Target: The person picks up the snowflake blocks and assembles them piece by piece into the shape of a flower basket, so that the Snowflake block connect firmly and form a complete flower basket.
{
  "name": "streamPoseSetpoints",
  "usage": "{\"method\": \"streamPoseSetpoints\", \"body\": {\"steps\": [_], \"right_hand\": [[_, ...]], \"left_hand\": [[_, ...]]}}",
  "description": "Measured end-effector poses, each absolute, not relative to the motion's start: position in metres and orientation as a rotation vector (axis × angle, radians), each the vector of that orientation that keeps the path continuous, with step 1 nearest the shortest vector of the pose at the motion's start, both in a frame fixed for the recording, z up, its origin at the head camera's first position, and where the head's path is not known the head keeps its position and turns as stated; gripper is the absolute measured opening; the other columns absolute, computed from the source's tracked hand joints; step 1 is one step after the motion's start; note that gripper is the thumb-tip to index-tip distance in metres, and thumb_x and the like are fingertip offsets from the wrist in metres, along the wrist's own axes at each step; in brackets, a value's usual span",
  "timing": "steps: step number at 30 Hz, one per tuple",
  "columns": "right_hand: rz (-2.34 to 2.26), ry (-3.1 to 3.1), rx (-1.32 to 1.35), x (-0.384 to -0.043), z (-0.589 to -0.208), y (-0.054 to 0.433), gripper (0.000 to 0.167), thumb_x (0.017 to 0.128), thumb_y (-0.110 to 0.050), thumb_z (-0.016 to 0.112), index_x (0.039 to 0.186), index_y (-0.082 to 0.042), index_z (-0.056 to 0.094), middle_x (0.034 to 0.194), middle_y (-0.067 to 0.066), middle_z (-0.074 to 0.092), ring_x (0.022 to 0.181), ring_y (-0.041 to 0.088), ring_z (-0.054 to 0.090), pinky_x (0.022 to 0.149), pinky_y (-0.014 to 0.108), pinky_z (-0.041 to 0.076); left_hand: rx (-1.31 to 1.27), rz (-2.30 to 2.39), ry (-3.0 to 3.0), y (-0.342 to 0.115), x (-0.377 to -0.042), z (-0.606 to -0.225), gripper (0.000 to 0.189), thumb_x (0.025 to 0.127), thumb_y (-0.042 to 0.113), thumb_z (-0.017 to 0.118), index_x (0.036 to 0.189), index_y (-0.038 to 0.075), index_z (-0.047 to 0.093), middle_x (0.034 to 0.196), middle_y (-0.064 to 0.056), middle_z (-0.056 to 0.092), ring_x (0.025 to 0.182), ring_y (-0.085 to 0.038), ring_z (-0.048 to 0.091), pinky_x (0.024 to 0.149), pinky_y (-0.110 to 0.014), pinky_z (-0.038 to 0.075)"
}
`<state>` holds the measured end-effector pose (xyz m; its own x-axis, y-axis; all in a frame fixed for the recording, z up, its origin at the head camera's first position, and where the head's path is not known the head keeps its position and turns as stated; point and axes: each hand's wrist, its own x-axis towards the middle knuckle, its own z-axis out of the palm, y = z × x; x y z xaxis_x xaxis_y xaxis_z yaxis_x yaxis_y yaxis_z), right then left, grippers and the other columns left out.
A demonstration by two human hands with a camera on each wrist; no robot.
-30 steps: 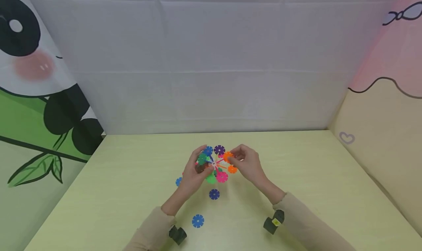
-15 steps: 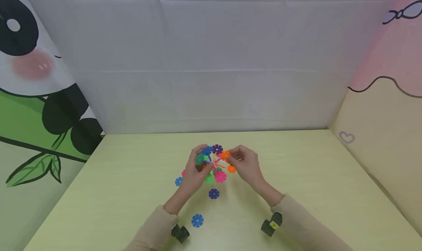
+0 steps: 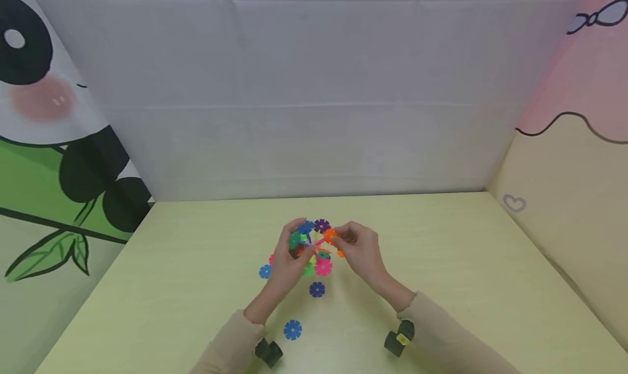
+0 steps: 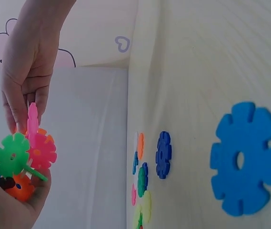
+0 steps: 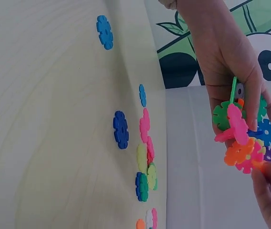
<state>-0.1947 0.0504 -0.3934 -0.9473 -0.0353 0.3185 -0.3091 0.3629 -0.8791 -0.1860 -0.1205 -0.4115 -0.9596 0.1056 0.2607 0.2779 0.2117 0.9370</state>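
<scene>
A round cluster of interlocking plastic snowflake discs (image 3: 323,266) in pink, green, blue, purple and orange is held above the table. My left hand (image 3: 287,259) grips it from the left, thumb in front and fingers behind. On its right side my right hand (image 3: 362,252) pinches an orange snowflake disc (image 3: 331,235) between thumb and fingertips. In the right wrist view, another orange disc (image 5: 239,151) and a pink disc (image 5: 237,125) stick out from the cluster. A green disc (image 4: 12,155) faces the left wrist camera. My left palm and fingers hide part of the cluster.
On the pale table (image 3: 196,276) lie loose discs: a light blue one (image 3: 293,330) near the front, a dark blue one (image 3: 316,289) below the cluster, and another blue one (image 3: 265,271) by my left wrist. Several more discs lie beyond, including a yellow one (image 5: 141,157).
My right hand has shifted left and slightly nearer with the orange disc. The cluster has turned a little in my left hand, and its lower orange disc is now mostly behind my right fingers.
</scene>
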Motion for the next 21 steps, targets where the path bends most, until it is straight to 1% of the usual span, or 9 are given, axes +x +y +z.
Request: {"method": "streamPoseSetpoints", "body": {"steps": [3,5,7,9,11,12,17,19,21], "right_hand": [[1.624,-2.402,0.319,-0.199,-0.395,0.054,0.015,0.087,-0.001,0.071,0.101,0.003,0.071,0.092,0.018,0.074,0.077,0.028,0.070,0.064,0.020,0.058],[1.630,-2.413,0.343,-0.202,-0.396,0.058,0.017,0.087,-0.001,0.072,0.103,0.003,0.070,0.095,0.019,0.074,0.079,0.032,0.071,0.066,0.023,0.060],[1.635,-2.423,0.376,-0.206,-0.398,0.062,0.018,0.086,-0.001,0.072,0.103,0.003,0.070,0.095,0.020,0.073,0.080,0.035,0.072,0.067,0.024,0.060],[1.642,-2.439,0.422,-0.209,-0.399,0.065,0.017,0.087,-0.002,0.071,0.103,0.004,0.070,0.095,0.020,0.073,0.080,0.035,0.071,0.068,0.023,0.060],[1.651,-2.459,0.471,-0.212,-0.401,0.068,0.017,0.088,-0.003,0.071,0.103,0.004,0.069,0.096,0.021,0.073,0.082,0.036,0.071,0.070,0.024,0.060],[1.654,-2.474,0.495,-0.213,-0.402,0.069,0.017,0.088,-0.004,0.070,0.103,0.004,0.069,0.097,0.021,0.073,0.083,0.034,0.071,0.071,0.024,0.060],[1.690,-2.513,0.612,-0.218,-0.405,0.073,0.017,0.090,-0.003,0.068,0.106,0.004,0.069,0.102,0.022,0.073,0.087,0.033,0.072,0.077,0.032,0.062],[1.690,-2.522,0.661,-0.219,-0.405,0.073,0.018,0.091,-0.002,0.067,0.107,0.004,0.069,0.103,0.022,0.072,0.088,0.033,0.072,0.077,0.031,0.061],[1.679,-2.531,0.707,-0.221,-0.405,0.073,0.018,0.091,-0.002,0.067,0.108,0.004,0.069,0.103,0.022,0.072,0.088,0.033,0.072,0.077,0.026,0.061]], "left_hand": [[-0.387,-1.893,-2.390,-0.124,-0.185,-0.410,0.059,0.096,0.006,0.059,0.148,0.014,0.032,0.151,-0.022,0.034,0.091,-0.027,0.062,0.078,-0.015,0.051],[-0.412,-1.925,-2.438,-0.127,-0.183,-0.409,0.063,0.098,0.008,0.057,0.152,0.015,0.025,0.154,-0.024,0.028,0.105,-0.039,0.061,0.087,-0.026,0.056],[-0.433,-1.931,-2.491,-0.130,-0.181,-0.408,0.066,0.098,0.010,0.057,0.154,0.016,0.021,0.158,-0.024,0.023,0.125,-0.044,0.052,0.098,-0.043,0.054],[-0.451,-1.916,-2.544,-0.133,-0.181,-0.408,0.068,0.098,0.013,0.058,0.155,0.016,0.021,0.160,-0.023,0.021,0.139,-0.048,0.037,0.104,-0.060,0.047],[-0.473,-1.882,-2.591,-0.136,-0.181,-0.410,0.068,0.098,0.015,0.060,0.155,0.016,0.024,0.162,-0.019,0.023,0.147,-0.047,0.026,0.107,-0.067,0.039],[-0.480,-1.881,-2.612,-0.137,-0.182,-0.411,0.069,0.097,0.015,0.062,0.155,0.018,0.026,0.162,-0.017,0.023,0.147,-0.045,0.026,0.107,-0.066,0.039],[-0.546,-1.878,-2.689,-0.140,-0.185,-0.414,0.077,0.092,0.012,0.068,0.154,0.022,0.025,0.156,-0.017,0.032,0.125,-0.042,0.054,0.093,-0.051,0.056],[-0.544,-1.873,-2.709,-0.141,-0.186,-0.413,0.077,0.090,0.012,0.070,0.153,0.022,0.027,0.151,-0.019,0.038,0.119,-0.041,0.058,0.090,-0.048,0.058],[-0.527,-1.836,-2.714,-0.141,-0.185,-0.412,0.076,0.088,0.013,0.072,0.152,0.019,0.030,0.151,-0.018,0.039,0.124,-0.040,0.055,0.094,-0.051,0.056]]}}
